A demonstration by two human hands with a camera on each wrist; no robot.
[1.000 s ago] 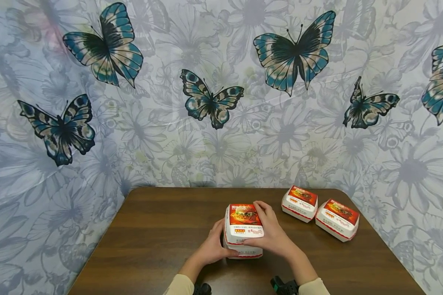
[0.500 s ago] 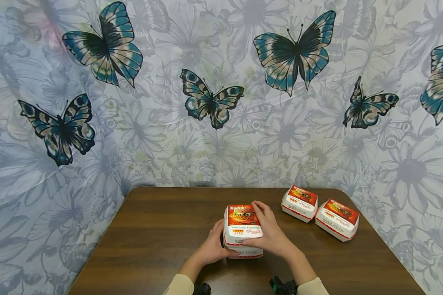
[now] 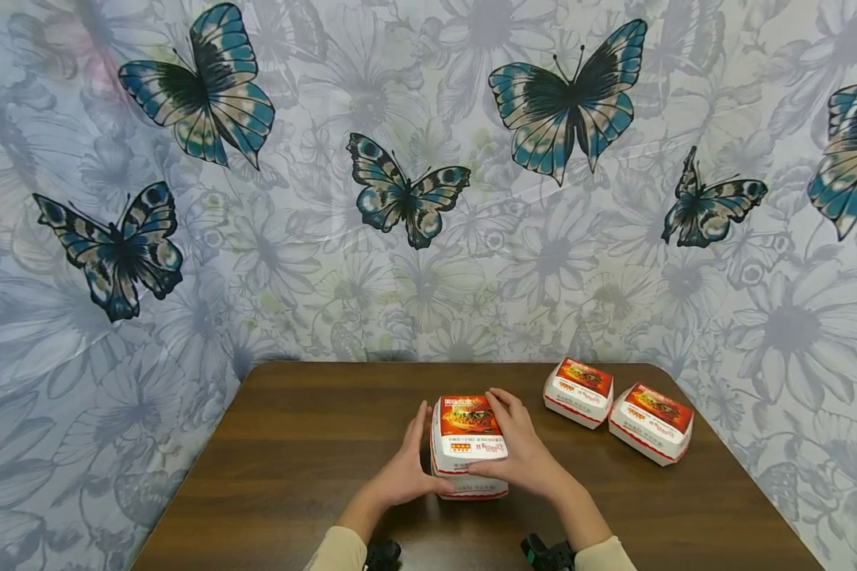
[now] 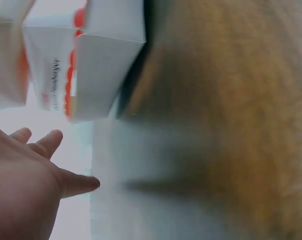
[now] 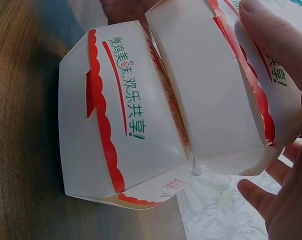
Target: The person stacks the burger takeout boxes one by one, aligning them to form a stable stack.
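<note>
From the head, the lower box [image 3: 480, 487] stands on the table [image 3: 293, 444], mostly hidden under the upper box [image 3: 471, 428]; your right hand [image 3: 528, 456] grips the upper box, thumb across its front; your left hand [image 3: 403, 469] is spread beside the stack, its thumb overlapping the lower box's front, contact hard to tell; a third box [image 3: 578, 392] and a fourth box [image 3: 650, 424] sit close together to the right. The left wrist view cuts off the upper box and blurs the table; it shows your left fingers straight, clear of the cardboard. The right wrist view alone shows green lettering on the stacked boxes.
</note>
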